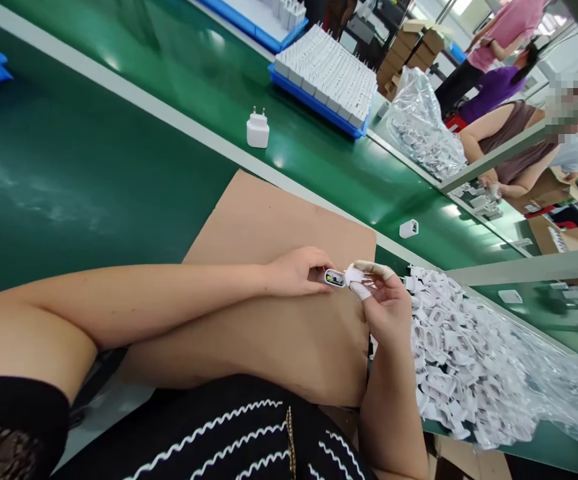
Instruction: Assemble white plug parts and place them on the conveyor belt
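Striped black clothing fills the near edge. Above the cardboard sheet, left hand pinches a small charger part; right hand, fingertips taped, pinches a white piece against it — likely light, rigid, smooth plastic; best gripped by its sides.
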`<action>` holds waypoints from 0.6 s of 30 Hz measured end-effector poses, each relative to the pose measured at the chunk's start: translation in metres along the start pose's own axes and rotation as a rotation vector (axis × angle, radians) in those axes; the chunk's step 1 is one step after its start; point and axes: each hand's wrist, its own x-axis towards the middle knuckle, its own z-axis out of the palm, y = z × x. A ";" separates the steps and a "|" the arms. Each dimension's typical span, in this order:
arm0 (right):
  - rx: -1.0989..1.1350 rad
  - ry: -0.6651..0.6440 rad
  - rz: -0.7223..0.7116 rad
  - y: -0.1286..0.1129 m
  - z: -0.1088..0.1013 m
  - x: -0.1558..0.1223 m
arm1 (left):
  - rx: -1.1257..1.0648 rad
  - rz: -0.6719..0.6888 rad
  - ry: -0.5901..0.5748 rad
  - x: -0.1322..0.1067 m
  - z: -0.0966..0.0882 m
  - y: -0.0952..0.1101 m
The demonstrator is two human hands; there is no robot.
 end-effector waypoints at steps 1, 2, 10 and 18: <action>-0.133 0.031 -0.061 0.000 0.000 -0.002 | -0.008 -0.015 -0.006 0.000 0.000 0.001; -0.279 0.052 -0.136 -0.001 0.000 -0.003 | -0.014 -0.027 -0.011 0.001 -0.001 0.001; -0.740 -0.111 -0.459 0.003 0.009 0.001 | -0.038 0.024 -0.011 0.003 0.001 -0.006; -1.007 -0.061 -0.483 -0.002 0.020 -0.002 | -0.063 0.030 0.019 0.002 0.002 -0.006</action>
